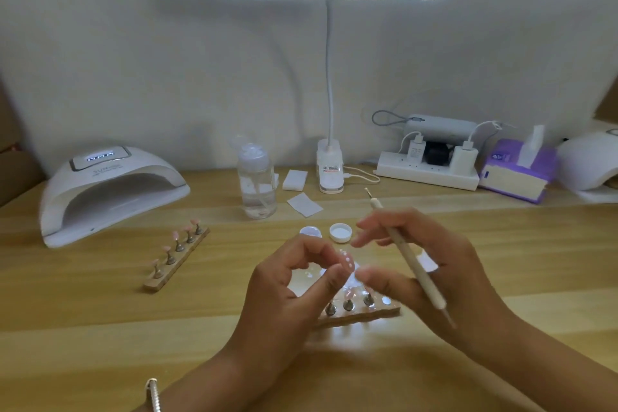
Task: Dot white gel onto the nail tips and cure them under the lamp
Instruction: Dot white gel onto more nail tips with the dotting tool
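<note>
Pinching a dotted nail tip (346,261) in left grip (288,289); right grip (434,273) clamped round dotting pen (412,266)

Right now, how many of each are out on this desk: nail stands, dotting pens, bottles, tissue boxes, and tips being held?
Stands: 2
Pen: 1
Bottle: 1
Tissue box: 1
Held tip: 1
Total: 6

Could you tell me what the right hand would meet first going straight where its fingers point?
Probably the small pink white-dotted nail tip pinched by the left hand, though depth is unclear.
</note>
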`<state>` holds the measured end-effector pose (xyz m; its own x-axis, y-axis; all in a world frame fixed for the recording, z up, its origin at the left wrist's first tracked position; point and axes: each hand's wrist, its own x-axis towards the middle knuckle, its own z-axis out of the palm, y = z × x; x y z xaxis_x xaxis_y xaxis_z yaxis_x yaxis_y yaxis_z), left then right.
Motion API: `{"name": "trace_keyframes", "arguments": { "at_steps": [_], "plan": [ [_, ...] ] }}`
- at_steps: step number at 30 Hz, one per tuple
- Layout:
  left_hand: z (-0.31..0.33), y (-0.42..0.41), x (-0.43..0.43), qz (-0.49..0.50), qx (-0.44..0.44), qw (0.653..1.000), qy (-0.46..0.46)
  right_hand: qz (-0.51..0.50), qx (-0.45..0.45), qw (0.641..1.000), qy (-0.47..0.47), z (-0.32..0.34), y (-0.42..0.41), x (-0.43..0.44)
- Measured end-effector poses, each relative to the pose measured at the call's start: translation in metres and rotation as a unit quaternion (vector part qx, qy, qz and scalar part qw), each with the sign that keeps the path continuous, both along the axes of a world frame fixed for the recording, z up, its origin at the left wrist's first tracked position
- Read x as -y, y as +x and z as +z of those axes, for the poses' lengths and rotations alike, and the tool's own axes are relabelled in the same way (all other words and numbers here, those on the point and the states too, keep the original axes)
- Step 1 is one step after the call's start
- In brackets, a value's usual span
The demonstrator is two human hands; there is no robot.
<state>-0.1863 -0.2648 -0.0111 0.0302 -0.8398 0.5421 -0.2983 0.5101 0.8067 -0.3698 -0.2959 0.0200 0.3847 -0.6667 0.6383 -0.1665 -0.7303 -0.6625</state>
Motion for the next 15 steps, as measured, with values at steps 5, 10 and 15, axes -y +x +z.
{"name": "trace_keyframes", "arguments": {
  "at_steps": [5, 10, 15],
  "plan": [
    [-0.0001, -0.0003, -0.0001, -0.013, -0.037, 0.999, 0.011, 0.043, -0.064, 0.997, 0.024, 0.0003, 0.0039, -0.0005],
    [0.0011, -0.0004, -0.0003, -0.015, -0.044, 0.999, 0.008, 0.044, -0.06, 0.997, 0.031, 0.0006, 0.0046, -0.0014],
    [0.0002, -0.0012, -0.0006, -0.02, -0.046, 0.999, 0.005, 0.049, -0.045, 0.998, 0.023, 0.0027, 0.0063, -0.0026]
  ]
}}
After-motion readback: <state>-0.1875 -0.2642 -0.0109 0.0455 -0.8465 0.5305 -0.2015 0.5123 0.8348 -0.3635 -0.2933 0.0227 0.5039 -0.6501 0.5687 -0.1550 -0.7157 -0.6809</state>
